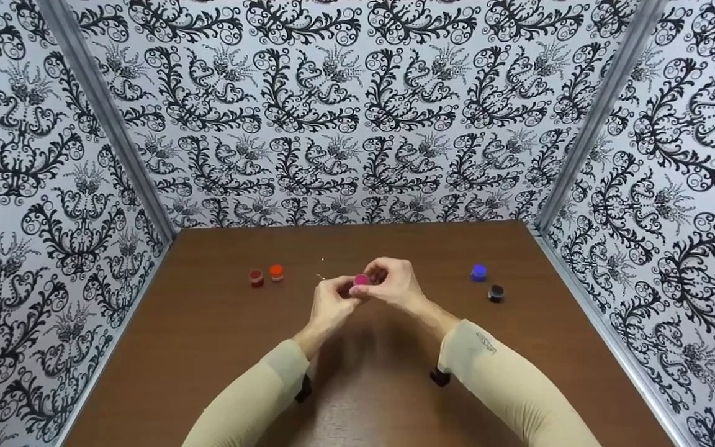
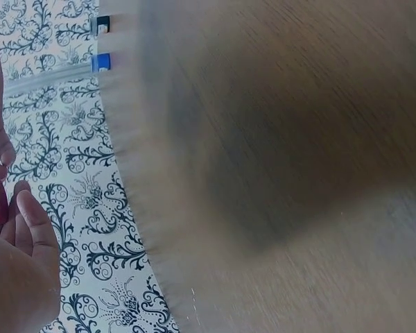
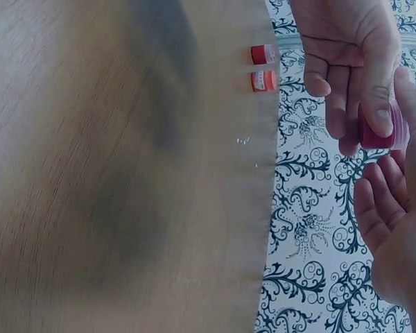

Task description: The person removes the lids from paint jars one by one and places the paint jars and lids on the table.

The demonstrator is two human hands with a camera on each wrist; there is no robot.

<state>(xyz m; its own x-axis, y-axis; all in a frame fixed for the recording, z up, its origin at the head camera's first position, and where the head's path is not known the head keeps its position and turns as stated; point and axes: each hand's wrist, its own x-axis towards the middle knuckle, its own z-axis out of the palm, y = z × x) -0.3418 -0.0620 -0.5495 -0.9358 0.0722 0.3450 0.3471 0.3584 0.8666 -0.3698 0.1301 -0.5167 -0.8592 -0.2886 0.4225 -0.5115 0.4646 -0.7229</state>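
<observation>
The left hand (image 1: 334, 304) pinched the pink jar (image 1: 360, 280) between thumb and fingers, sitting at about half past seven from it; the right hand (image 1: 398, 285), at three o'clock, had its thumb against the jar and its other fingers curled close by. The jar was held up off the table (image 1: 208, 360), its pink top turned towards the head camera.

The step in hand looked to be a two-handed hold, with one hand steadying the jar while the other worked at it. The fingers covered much of it, so I could not tell whether the top was loose or firmly seated. Any next move seemed to call for a firm left-hand pinch and a well-seated right thumb, as so small a jar could slip.

Around it, the red jar (image 1: 256, 278) and orange jar (image 1: 276, 273) stood together at nine o'clock, with white specks (image 3: 243, 141) nearer on the same side. The blue jar (image 1: 478, 273) was at three, and the black jar (image 1: 496, 293) just past three.
</observation>
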